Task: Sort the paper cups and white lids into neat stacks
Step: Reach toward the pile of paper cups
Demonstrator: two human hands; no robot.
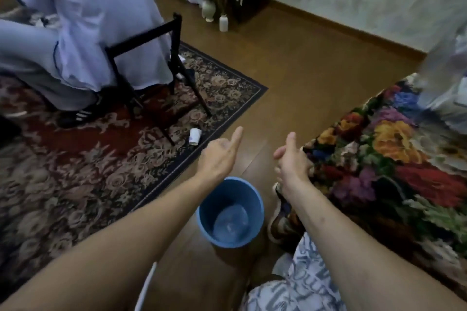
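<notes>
Patterned rug (75, 184) bears a toppled paper cup (194, 136), mouth seemingly pointing away; both hands (218, 156) empty, fingers loose.

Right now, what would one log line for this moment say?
left hand: open, empty | right hand: open, empty | cup: lying on rug by chair | bucket: on floor under arms

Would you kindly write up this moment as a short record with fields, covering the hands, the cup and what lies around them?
left hand: held out over the floor, thumb up, holds nothing
right hand: held out, thumb up, fingers loosely curled, holds nothing
paper cup: lies on its side at the edge of the patterned rug, near a chair leg
blue bucket: stands on the wooden floor below the hands
lids: none visible
other: seated person on black chair; two white vases by the wall
</notes>
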